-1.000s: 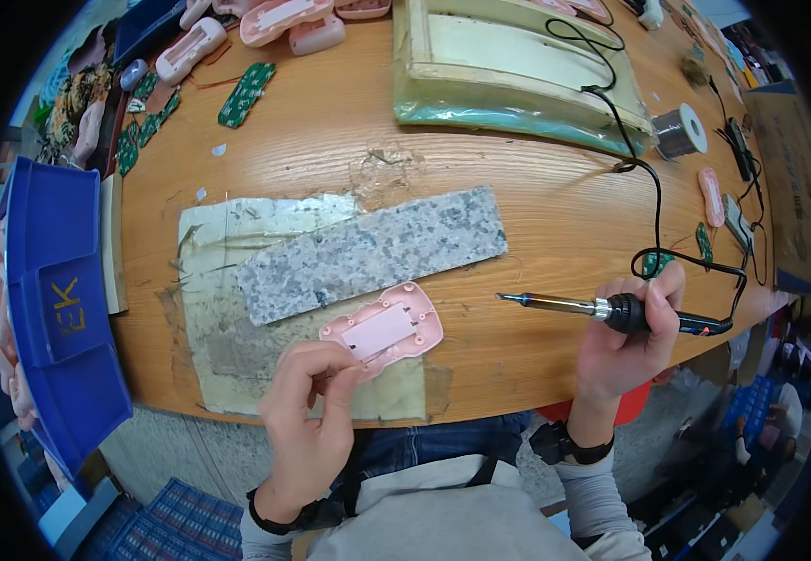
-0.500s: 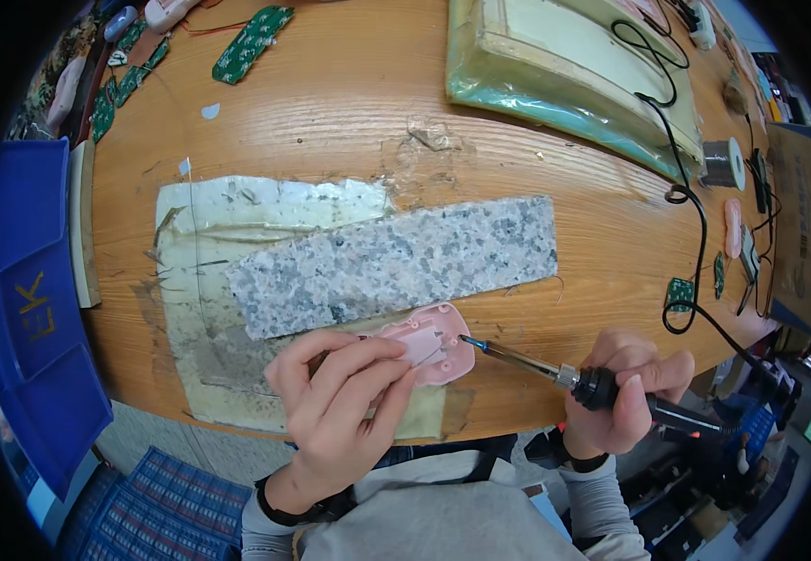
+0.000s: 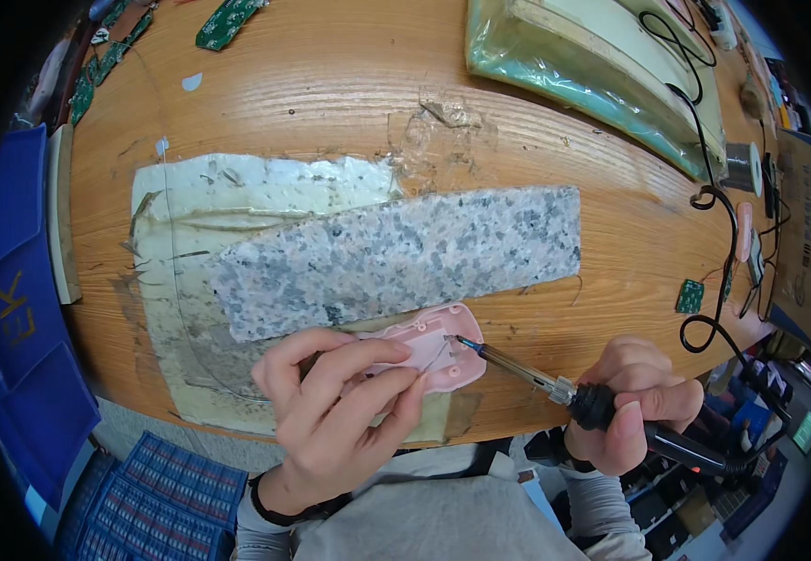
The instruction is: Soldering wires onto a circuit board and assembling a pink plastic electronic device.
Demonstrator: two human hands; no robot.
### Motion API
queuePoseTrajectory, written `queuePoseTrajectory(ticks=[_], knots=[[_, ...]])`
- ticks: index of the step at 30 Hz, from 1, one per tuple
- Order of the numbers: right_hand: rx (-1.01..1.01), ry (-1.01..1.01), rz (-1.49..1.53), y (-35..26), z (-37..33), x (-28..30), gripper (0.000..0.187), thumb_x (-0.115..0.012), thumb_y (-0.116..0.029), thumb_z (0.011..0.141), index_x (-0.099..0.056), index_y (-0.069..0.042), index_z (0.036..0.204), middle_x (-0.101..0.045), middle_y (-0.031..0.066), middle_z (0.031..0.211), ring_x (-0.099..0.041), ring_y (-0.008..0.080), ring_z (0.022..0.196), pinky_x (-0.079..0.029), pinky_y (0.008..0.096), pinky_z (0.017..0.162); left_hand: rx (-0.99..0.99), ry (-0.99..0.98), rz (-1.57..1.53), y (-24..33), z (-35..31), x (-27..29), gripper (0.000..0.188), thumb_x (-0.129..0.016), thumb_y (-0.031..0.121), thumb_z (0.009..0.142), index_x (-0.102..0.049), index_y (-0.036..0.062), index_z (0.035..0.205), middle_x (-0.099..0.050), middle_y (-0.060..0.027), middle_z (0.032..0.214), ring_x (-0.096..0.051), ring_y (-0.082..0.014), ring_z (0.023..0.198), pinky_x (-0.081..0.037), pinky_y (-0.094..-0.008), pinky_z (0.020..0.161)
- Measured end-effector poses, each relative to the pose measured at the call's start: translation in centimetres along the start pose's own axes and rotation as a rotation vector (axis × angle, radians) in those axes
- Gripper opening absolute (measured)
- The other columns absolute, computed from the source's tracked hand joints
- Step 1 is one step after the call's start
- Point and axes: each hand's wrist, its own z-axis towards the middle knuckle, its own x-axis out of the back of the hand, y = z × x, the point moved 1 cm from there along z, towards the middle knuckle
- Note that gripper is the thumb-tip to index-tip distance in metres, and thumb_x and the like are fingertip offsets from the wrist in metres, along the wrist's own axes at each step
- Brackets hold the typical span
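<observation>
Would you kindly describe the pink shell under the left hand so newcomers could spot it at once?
On the wooden table, find the speckled grey slab. The pink shell is at its near edge, partly under the left hand. Unlike the pink piece at far right, it has the soldering iron pointed at it.

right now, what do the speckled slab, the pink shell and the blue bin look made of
The speckled slab looks like matt stone, perhaps granite: grey and pale grains cover its face. The pink shell seems moulded plastic, satin-smooth: small round posts stand inside its thin rim. The blue bin is likely smooth plastic too: apart from yellow marks, its colour looks fairly even.
</observation>
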Motion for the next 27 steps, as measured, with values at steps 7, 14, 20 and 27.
queuePoseTrajectory(ticks=[7, 14, 20, 27], knots=[[-0.040, 0.047, 0.148, 0.0, 0.0, 0.1, 0.018, -0.058, -0.003, 0.068, -0.044, -0.001, 0.078, -0.041, 0.0057, 0.045, -0.036, 0.0143, 0.034, -0.026, 0.0274, 0.032, -0.001, -0.011, -0.013, 0.0, 0.2, 0.0, 0.020, -0.073, 0.007, 0.055, -0.062, 0.0123, 0.071, -0.060, 0.0041, 0.083, -0.050, -0.0179, 0.076, -0.031, -0.0296, 0.072], [-0.109, 0.090, 0.108, -0.2, -0.2, -0.3, 0.020, -0.060, -0.006, 0.071, -0.041, -0.003, 0.075, -0.040, 0.0050, 0.045, -0.035, 0.0132, 0.034, -0.026, 0.0270, 0.032, 0.013, -0.070, -0.021, 0.2, 0.5, 0.4, 0.018, -0.071, 0.002, 0.056, -0.060, 0.0085, 0.067, -0.059, -0.0015, 0.081, -0.045, -0.0228, 0.079, -0.038, -0.0306, 0.067], [-0.165, 0.071, 0.132, -0.3, 0.0, -0.1, 0.020, -0.060, -0.007, 0.072, -0.041, -0.003, 0.075, -0.039, 0.0044, 0.045, -0.035, 0.0132, 0.035, -0.026, 0.0268, 0.033, 0.007, -0.066, 0.013, 0.1, 1.0, 0.7, 0.019, -0.073, 0.008, 0.054, -0.062, 0.0132, 0.069, -0.059, 0.0052, 0.081, -0.050, -0.0179, 0.077, -0.031, -0.0299, 0.071], [-0.140, 0.051, 0.097, -0.4, 0.1, -0.2, 0.019, -0.061, -0.008, 0.072, -0.043, -0.004, 0.074, -0.038, 0.0038, 0.045, -0.035, 0.0126, 0.035, -0.026, 0.0265, 0.034, 0.036, -0.126, 0.000, 0.4, 1.3, 1.0, 0.016, -0.071, 0.003, 0.054, -0.061, 0.0080, 0.065, -0.058, -0.0016, 0.079, -0.045, -0.0236, 0.080, -0.038, -0.0319, 0.070]])
